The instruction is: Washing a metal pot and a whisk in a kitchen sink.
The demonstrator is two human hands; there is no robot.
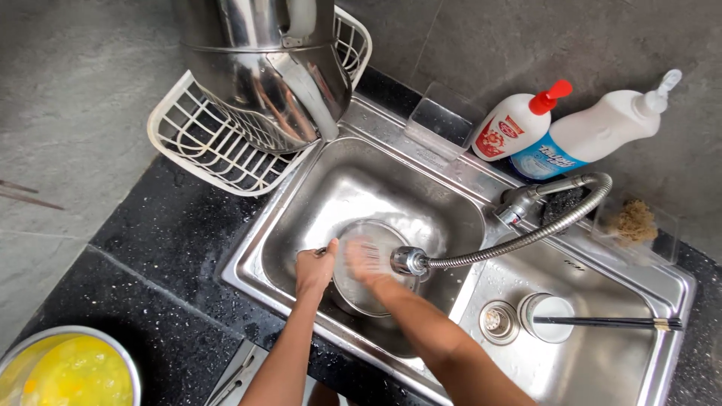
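Observation:
In the steel sink basin [331,188], my left hand [313,269] grips the rim of a round steel plate [353,289] and holds it tilted. My right hand [367,259] lies blurred on the plate's face, fingers spread flat on it. The spray head of a flexible steel faucet hose [410,262] hangs right beside my right hand, over the plate. Whether water is running cannot be told.
A white wire rack [214,146] with large steel pots [263,68] stands back left. Two white bottles [519,124] [594,135] and a scrub pad [632,222] line the back ledge. A cup with black chopsticks [549,319] sits at the right. A steel bowl of yellow liquid [68,372] lies front left.

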